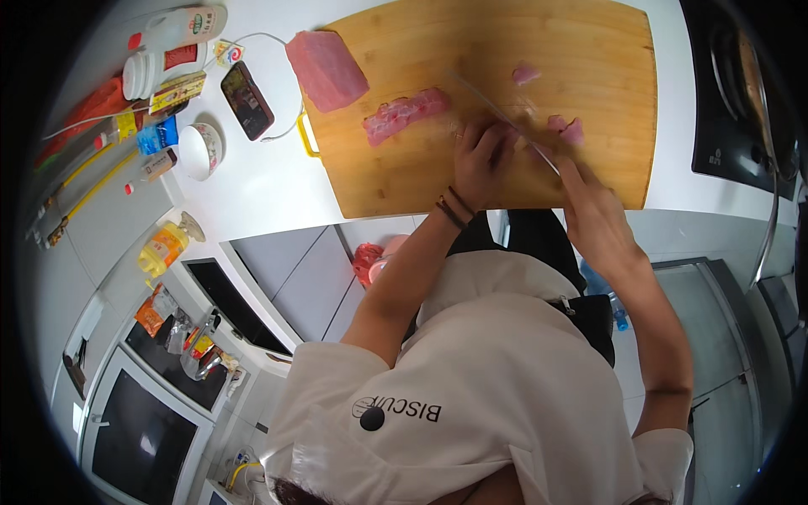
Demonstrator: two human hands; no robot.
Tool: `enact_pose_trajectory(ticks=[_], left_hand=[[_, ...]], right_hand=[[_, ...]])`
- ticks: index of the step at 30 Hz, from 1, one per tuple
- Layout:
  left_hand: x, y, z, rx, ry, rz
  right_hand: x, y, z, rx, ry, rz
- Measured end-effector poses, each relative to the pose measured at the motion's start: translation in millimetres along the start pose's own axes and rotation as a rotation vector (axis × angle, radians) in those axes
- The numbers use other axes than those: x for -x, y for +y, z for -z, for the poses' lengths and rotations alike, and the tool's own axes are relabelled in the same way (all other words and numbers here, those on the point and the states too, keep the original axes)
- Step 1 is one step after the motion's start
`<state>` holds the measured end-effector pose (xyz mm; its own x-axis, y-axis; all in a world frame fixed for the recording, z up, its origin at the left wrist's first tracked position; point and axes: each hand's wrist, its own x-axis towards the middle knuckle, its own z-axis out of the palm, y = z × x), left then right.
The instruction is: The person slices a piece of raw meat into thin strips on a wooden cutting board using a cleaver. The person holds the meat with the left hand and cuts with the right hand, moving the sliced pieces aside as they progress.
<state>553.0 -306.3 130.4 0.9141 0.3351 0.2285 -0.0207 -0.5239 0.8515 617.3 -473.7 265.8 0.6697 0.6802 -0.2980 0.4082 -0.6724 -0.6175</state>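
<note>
My right hand [596, 211] grips a knife [489, 101], its narrow blade slanting up and left over the wooden cutting board [404, 183]. Beside the blade, my left hand [483, 158] has curled fingers holding a piece of raw meat against the board; the fingers mostly hide that piece. Small cut bits of pink meat [525, 72] lie right of the blade, with more meat bits [571, 129] close to my right hand. Left of my left hand rests a strip of raw meat [407, 115]. A large block of raw meat [326, 71] sits at the board's left edge.
A smartphone [247, 101] with a cable and a white bowl [201, 151] stand on the white counter [271, 189] at left. Several bottles, including a white jug [180, 28], line the wall. A black cooktop [726, 126] lies at right, with a metal-rimmed pan [757, 82].
</note>
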Motion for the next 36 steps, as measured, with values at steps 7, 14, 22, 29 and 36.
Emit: enact_pose_trajectory(ticks=[7, 14, 22, 29, 36], left_hand=[[0.8, -16.7, 2.3, 0.007, -0.054, -0.052], [-5.8, -13.8, 9.1, 0.049, -0.052, -0.095], [-0.1, -21.5, 9.5, 0.050, -0.076, -0.109], [-5.4, -20.6, 10.9, 0.070, -0.091, -0.159], [-8.6, -23.1, 17.9, 0.066, -0.149, -0.131]], right_hand=[[5.7, -15.3, 5.3, 0.128, -0.112, -0.094], [-13.9, -18.5, -7.8, 0.076, -0.133, -0.104], [-4.7, -20.9, -20.9, -0.117, -0.112, -0.234], [-50.0, -14.2, -51.7, -0.063, -0.080, -0.155], [19.2, 1.3, -63.7, -0.047, -0.064, -0.275]])
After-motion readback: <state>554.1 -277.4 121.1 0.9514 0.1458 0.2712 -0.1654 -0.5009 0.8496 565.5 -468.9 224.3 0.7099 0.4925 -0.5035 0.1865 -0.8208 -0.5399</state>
